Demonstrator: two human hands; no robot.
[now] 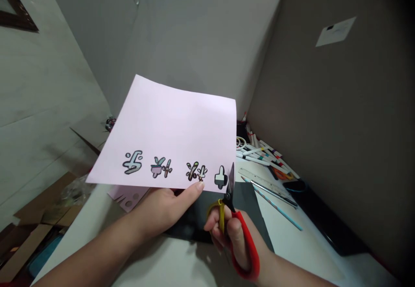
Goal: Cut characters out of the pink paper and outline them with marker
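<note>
My left hand [168, 211] grips the lower edge of a pale pink sheet of paper [181, 122], thumb on its front and the fingers hidden behind. Along the sheet's bottom runs a row of outlined characters cut through, so the things behind show in the gaps. In my right hand [235, 231] is a pair of scissors [229, 194] with one red and one yellow handle loop. Their blades point up at the sheet's lower right edge, beside the rightmost cut-out; whether they bite into the paper I cannot tell. Below lies a black sheet [201, 218] on the white table [155, 261].
A pink paper piece with round holes [129, 200] lies behind my left wrist. To the right are several markers [259, 153], a ruler [259, 179], a light blue pencil [279, 211] and a long black case [330, 222]. Cardboard boxes [32, 243] stand at the left.
</note>
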